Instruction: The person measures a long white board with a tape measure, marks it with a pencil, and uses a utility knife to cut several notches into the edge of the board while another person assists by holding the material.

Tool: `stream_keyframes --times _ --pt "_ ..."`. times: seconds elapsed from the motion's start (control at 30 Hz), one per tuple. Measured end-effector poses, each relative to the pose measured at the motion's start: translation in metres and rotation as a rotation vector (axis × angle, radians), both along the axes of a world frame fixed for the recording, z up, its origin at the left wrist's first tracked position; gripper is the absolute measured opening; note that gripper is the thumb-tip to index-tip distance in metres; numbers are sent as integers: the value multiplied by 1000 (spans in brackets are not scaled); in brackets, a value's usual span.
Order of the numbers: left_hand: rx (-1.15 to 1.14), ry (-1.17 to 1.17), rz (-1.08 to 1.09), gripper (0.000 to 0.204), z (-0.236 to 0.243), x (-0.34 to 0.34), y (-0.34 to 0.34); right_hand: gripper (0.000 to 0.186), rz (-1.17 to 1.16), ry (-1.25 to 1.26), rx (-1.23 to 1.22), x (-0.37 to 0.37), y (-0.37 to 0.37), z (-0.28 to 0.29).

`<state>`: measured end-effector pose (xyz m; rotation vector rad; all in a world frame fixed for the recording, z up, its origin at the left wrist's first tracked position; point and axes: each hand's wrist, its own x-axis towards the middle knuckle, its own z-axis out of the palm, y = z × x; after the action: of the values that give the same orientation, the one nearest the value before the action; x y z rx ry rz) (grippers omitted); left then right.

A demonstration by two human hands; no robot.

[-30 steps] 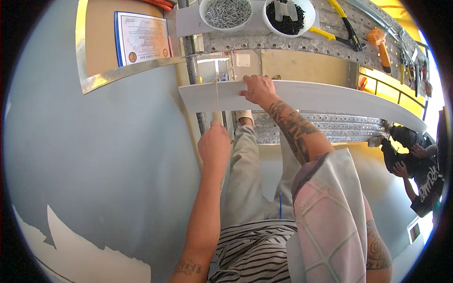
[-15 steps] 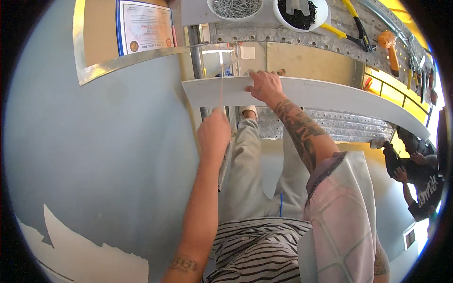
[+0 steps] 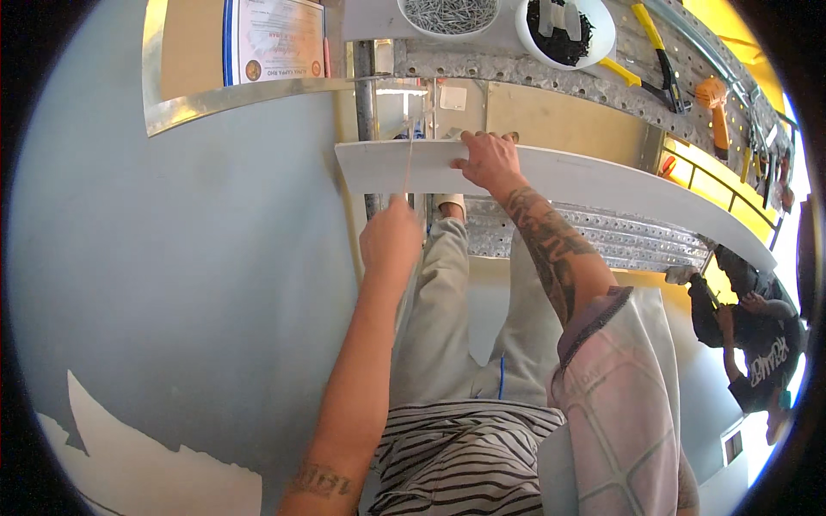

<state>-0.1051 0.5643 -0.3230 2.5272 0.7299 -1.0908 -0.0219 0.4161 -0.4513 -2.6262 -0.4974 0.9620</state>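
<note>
A long white board (image 3: 594, 172) lies crosswise in front of me, its right part curving away in the fisheye view. My left hand (image 3: 393, 236) is closed at the board's near edge, holding what looks like a hand saw. The saw's thin blade (image 3: 409, 165), seen edge-on and blurred, crosses the board near its left end; the handle is hidden in my fist. My right hand (image 3: 490, 163) grips the board just right of the blade, fingers over the far edge and thumb on the top face.
On the perforated metal platform (image 3: 482, 64) stand a bowl of nails (image 3: 452, 15) and a bowl of black screws (image 3: 564, 34). Yellow-handled cutters (image 3: 662, 69) and an orange-handled tool (image 3: 712, 103) lie rightward. A blue-grey wall (image 3: 189, 258) rises at left. Another person (image 3: 757, 335) is at far right.
My left fist stays by the board's near edge, with the blade still across it. My right hand keeps its hold. The view has shifted slightly, and the other person's arms have moved.
</note>
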Motion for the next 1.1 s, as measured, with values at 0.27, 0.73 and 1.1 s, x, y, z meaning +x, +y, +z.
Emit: stream_keyframes --times 0.27,0.73,1.1 --pt "-27 -88 -28 27 -30 2 14 40 0 96 -2 6 10 1" --pt "4 -37 -35 23 -15 -7 3 43 -11 -34 66 6 -6 -10" --pt "21 130 -11 20 66 -64 3 44 -33 76 7 7 -3 -16"
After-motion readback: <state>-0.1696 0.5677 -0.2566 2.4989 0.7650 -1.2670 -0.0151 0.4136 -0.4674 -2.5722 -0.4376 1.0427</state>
